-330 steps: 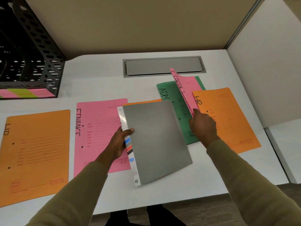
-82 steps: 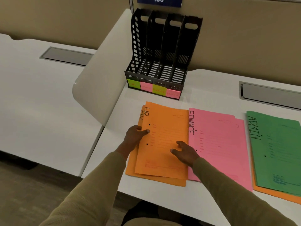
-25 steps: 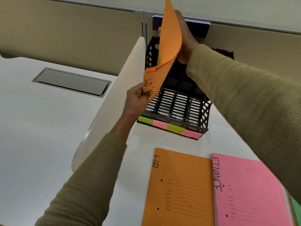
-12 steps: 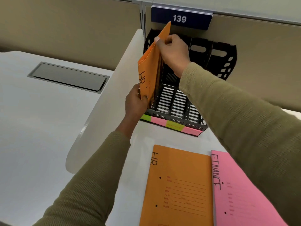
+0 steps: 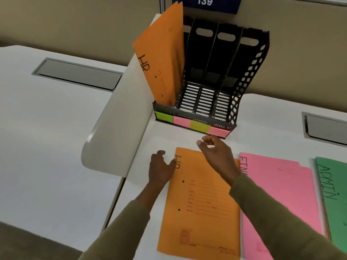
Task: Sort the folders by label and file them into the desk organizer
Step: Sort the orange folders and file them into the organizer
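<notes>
An orange folder marked HR (image 5: 161, 59) stands upright in the leftmost slot of the black desk organizer (image 5: 244, 81); the other slots hold nothing. A second orange HR folder (image 5: 202, 207) lies flat on the desk below the organizer. My left hand (image 5: 160, 169) rests open at that folder's upper left edge. My right hand (image 5: 217, 156) hovers over its top edge, fingers loosely curled and holding nothing. A pink FINANCE folder (image 5: 277, 194) lies to the right, then a green ADMIN folder (image 5: 334, 194).
Coloured sticky labels (image 5: 191, 124) line the organizer's front lip. A white curved divider panel (image 5: 116, 124) rises just left of the organizer. Grey cable hatches (image 5: 78, 74) (image 5: 326, 128) sit in the desks. A blue sign reading 139 (image 5: 206, 2) hangs on the partition.
Both hands let go of the orange HR folder, which now stands in the leftmost slot. They dropped down to the second HR folder lying on the desk.
</notes>
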The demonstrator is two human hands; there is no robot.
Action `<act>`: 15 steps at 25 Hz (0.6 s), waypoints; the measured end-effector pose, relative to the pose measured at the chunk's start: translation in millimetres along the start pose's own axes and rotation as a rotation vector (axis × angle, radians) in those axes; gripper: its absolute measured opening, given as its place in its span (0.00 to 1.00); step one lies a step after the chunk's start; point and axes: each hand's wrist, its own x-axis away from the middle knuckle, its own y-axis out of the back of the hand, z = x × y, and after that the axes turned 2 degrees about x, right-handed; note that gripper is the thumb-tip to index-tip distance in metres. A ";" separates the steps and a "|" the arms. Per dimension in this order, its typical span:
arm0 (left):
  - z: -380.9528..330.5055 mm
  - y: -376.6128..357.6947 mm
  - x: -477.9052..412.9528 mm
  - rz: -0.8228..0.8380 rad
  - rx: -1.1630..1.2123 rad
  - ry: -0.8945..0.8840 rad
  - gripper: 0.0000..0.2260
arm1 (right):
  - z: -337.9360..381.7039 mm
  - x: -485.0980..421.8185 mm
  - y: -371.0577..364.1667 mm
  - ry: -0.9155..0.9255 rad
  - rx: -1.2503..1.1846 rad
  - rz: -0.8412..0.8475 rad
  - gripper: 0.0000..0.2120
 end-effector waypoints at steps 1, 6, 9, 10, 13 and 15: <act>5.5 -4.6 3.3 0.040 -0.040 0.043 0.29 | -19.0 10.7 -5.9 -0.042 0.064 0.026 0.21; 8.0 -18.0 18.4 0.106 0.008 0.206 0.28 | -82.9 52.2 -30.2 -0.309 0.244 0.193 0.36; 2.8 -24.1 23.6 0.117 0.038 0.220 0.21 | -91.9 63.4 -37.1 -0.293 0.235 0.195 0.38; 0.9 -25.4 25.2 0.128 0.037 0.205 0.16 | -89.9 64.9 -36.7 -0.282 0.213 0.185 0.38; -10.7 -21.6 32.6 0.163 0.080 0.145 0.09 | -79.3 64.6 -30.0 -0.288 0.130 0.136 0.37; -26.7 -10.6 38.4 0.182 0.169 0.096 0.09 | -71.2 61.1 -23.1 -0.284 0.085 0.097 0.36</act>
